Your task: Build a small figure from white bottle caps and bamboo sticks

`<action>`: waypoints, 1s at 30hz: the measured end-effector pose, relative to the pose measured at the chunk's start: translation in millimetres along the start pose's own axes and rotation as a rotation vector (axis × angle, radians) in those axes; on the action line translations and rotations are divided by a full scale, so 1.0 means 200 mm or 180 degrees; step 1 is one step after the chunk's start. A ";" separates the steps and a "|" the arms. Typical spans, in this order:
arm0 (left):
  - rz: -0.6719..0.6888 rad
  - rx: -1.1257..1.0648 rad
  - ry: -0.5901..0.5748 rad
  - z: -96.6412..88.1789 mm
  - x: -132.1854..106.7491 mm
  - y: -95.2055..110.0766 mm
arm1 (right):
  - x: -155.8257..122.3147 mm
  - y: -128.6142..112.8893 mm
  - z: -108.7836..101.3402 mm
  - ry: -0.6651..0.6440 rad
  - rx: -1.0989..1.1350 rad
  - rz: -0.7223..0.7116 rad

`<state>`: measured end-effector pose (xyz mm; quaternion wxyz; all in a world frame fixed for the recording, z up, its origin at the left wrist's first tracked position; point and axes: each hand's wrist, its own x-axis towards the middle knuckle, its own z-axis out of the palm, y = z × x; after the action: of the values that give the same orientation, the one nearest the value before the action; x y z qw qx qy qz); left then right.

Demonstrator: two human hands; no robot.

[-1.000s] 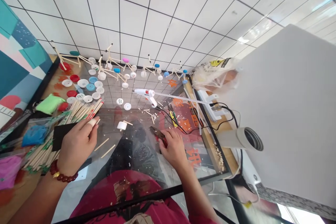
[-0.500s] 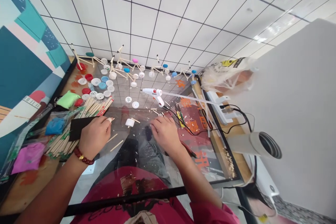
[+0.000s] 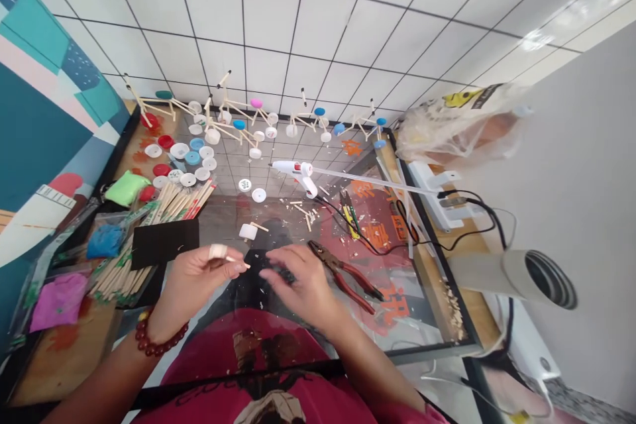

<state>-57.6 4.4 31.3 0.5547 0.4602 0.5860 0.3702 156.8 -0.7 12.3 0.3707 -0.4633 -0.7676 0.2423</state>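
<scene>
My left hand (image 3: 199, 278) hovers over the glass table (image 3: 278, 225) near its front edge, thumb and bandaged forefinger pinched on a short wooden stick (image 3: 237, 260). My right hand (image 3: 298, 281) is just to its right, fingers curled and reaching toward the stick's tip; I cannot make out anything in it. Red-handled pliers (image 3: 348, 275) lie on the glass right beside my right hand. A white bottle cap with a stick glued to it (image 3: 248, 231) sits just beyond my hands.
A white glue gun (image 3: 298, 172) rests mid-table with its cord running to a power strip (image 3: 437, 195). Bottle caps (image 3: 181, 159), stick-and-cap models (image 3: 238, 122), a stick bundle (image 3: 149, 232), a black card (image 3: 163, 243) and clay bags (image 3: 104, 238) fill the left side. A cardboard tube (image 3: 527, 273) lies right.
Both hands drew back toward me and came together. My left hand lifted a short stick off the glass. My right hand left the pliers, which now lie uncovered.
</scene>
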 end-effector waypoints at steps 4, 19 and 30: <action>0.0229 0.0440 -0.0125 0.04 -0.03 -0.06 | -0.02 -0.05 0.04 -0.0085 0.0184 -0.0264; 0.1444 0.1723 0.1150 -0.14 0.06 -0.01 | -0.01 0.19 0.10 0.0009 -0.1001 -0.0028; 0.2160 0.2298 0.0447 -0.11 0.15 -0.01 | 0.00 0.12 0.09 -0.0267 -0.1359 0.0229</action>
<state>-79.5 33.2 22.0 0.1675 0.7615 0.5300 0.3334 155.4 10.4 -16.1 0.2230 -0.5479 -0.7992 0.1065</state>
